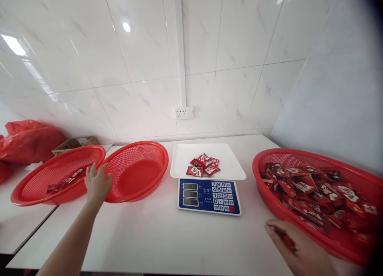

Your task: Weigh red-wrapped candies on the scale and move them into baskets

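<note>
My left hand (97,183) reaches out with its fingers spread, over the spot where the rims of two red mesh baskets meet. The left basket (30,192) holds a few red packets (64,181). The middle basket (136,188) has nothing in it. My right hand (295,248) is low at the front, beside the rim of the right red basket (259,180), its fingers curled round a red packet (285,240). That basket is full of red packets (317,196). A scale (209,195) with a white tray (179,164) carries several red packets (204,165).
A white table (167,236) bears everything; a gap separates it from a second table at the left. A red plastic bag (28,140) and a cardboard box (74,143) lie at the back left. A wall socket (184,113) sits on the tiled wall.
</note>
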The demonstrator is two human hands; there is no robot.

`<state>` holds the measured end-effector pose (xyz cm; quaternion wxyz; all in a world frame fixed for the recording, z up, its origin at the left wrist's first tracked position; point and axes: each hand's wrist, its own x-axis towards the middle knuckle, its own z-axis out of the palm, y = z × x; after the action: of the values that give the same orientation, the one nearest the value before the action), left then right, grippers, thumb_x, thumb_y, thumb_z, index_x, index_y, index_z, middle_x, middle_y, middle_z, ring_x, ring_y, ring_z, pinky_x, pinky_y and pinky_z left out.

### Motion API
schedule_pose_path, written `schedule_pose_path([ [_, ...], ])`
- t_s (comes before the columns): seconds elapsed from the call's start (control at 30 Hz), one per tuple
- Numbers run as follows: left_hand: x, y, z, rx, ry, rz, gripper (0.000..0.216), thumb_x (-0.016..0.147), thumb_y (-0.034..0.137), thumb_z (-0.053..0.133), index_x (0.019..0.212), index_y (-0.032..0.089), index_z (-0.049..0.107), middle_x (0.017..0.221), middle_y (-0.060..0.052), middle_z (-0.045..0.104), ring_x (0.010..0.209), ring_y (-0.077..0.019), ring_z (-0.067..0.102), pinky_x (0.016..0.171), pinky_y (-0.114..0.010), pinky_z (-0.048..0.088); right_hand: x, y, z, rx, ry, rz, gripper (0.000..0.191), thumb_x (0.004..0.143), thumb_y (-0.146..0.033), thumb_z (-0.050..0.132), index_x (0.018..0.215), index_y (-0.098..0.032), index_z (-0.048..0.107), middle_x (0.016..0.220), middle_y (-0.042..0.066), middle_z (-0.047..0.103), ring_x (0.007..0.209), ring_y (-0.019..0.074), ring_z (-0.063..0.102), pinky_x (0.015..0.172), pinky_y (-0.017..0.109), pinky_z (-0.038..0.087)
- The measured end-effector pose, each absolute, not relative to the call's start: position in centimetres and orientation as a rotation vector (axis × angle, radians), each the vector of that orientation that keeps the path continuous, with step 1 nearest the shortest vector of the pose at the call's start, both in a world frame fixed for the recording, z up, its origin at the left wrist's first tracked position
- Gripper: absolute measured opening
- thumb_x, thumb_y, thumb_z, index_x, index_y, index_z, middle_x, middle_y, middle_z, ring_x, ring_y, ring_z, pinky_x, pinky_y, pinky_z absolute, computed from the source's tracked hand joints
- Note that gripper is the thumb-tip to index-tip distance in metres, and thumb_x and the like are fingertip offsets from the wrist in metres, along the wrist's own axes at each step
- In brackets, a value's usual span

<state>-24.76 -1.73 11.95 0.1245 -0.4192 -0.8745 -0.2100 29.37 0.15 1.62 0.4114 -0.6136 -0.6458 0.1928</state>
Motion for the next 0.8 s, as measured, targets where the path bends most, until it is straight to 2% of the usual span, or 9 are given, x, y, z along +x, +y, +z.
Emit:
schedule_pose_path([
  [0.07, -20.8, -0.4, 12.6, -1.411, -2.37, -0.77, 0.047, 0.09, 0.035, 0.038, 0.13, 0.014, 0.048, 0.151, -0.014, 0.026, 0.143, -0.0314, 0.01, 0.114, -0.05, 0.02, 26.9, 0.7, 1.3, -1.535, -1.69, 0.594, 0.039, 0.065, -0.062, 0.058, 0.077, -0.027, 0.069, 0.08, 0.005, 0.071, 0.07, 0.0214, 0.066, 0.06, 0.029, 0.053],
  [0.13, -16.3, 1.3, 13.0, -1.739, -2.268, -0.904, 0.044, 0.091, 0.039, 0.039, 0.129, 0.021, 0.049, 0.149, -0.008, 0.032, 0.143, -0.0266, 0.016, 0.112, -0.046, 0.028, 25.4, 1.7, 0.7, -1.559, -1.669, 0.656, 0.041, 0.07, -0.061, 0.052, 0.083, -0.025, 0.067, 0.078, 0.004, 0.07, 0.066, 0.0195, 0.064, 0.058, 0.028, 0.052],
  [0.17, -14.0, 2.3, 13.1, -1.921, -2.25, -0.929, 0.043, 0.09, 0.04, 0.042, 0.128, 0.023, 0.05, 0.148, -0.007, 0.035, 0.142, -0.0263, 0.02, 0.11, -0.045, 0.032, 24.9, 2.3, 0.3, -1.563, -1.653, 0.685, 0.042, 0.072, -0.061, 0.051, 0.085, -0.025, 0.066, 0.075, 0.004, 0.069, 0.063, 0.0185, 0.062, 0.056, 0.027, 0.051],
  [0.23, -9.6, 4.5, 12.9, -2.287, -2.145, -0.907, 0.043, 0.089, 0.04, 0.046, 0.129, 0.025, 0.049, 0.148, -0.007, 0.035, 0.14, -0.0256, 0.024, 0.11, -0.045, 0.032, 24.5, 3.4, -0.7, -1.554, -1.619, 0.734, 0.043, 0.072, -0.06, 0.049, 0.087, -0.023, 0.064, 0.068, 0.002, 0.065, 0.058, 0.0173, 0.059, 0.052, 0.027, 0.048],
  [0.37, -3.1, 8.9, 12.3, -2.756, -1.902, -0.766, 0.055, 0.086, 0.043, 0.053, 0.136, 0.023, 0.042, 0.15, -0.011, 0.032, 0.143, -0.0267, 0.017, 0.114, -0.046, 0.026, 24.4, 4.1, -2.8, -1.563, -1.526, 0.748, 0.043, 0.072, -0.06, 0.05, 0.087, -0.022, 0.063, 0.065, 0.001, 0.063, 0.055, 0.0162, 0.056, 0.051, 0.027, 0.046],
  [0.43, -1.2, 10.7, 12.3, -2.813, -1.914, -0.639, 0.061, 0.084, 0.045, 0.055, 0.138, 0.022, 0.04, 0.15, -0.013, 0.032, 0.142, -0.0281, 0.02, 0.112, -0.044, 0.028, 24.5, 3.9, -3.2, -1.553, -1.519, 0.74, 0.043, 0.072, -0.059, 0.051, 0.089, -0.021, 0.063, 0.066, 0.001, 0.063, 0.057, 0.016, 0.056, 0.054, 0.027, 0.047],
  [0.6, 0.3, 13.8, 12.1, -2.797, -2.006, -0.532, 0.05, 0.078, 0.034, 0.061, 0.125, 0.02, 0.055, 0.128, -0.013, 0.054, 0.118, -0.0283, 0.052, 0.096, -0.038, 0.044, 24.4, 3.4, -2.7, -1.539, -1.519, 0.751, 0.044, 0.071, -0.058, 0.051, 0.09, -0.02, 0.064, 0.065, 0.001, 0.062, 0.057, 0.0162, 0.056, 0.056, 0.027, 0.047],
  [0.8, -1.1, 15.2, 12.0, -2.547, -2.085, -0.732, 0.037, 0.08, 0.024, 0.056, 0.117, 0.019, 0.06, 0.12, -0.009, 0.06, 0.109, -0.0195, 0.057, 0.092, -0.026, 0.044, 24.2, 3.4, -2.3, -1.542, -1.515, 0.782, 0.046, 0.07, -0.059, 0.049, 0.09, -0.02, 0.063, 0.064, 0.001, 0.059, 0.056, 0.0161, 0.054, 0.055, 0.027, 0.047],
])
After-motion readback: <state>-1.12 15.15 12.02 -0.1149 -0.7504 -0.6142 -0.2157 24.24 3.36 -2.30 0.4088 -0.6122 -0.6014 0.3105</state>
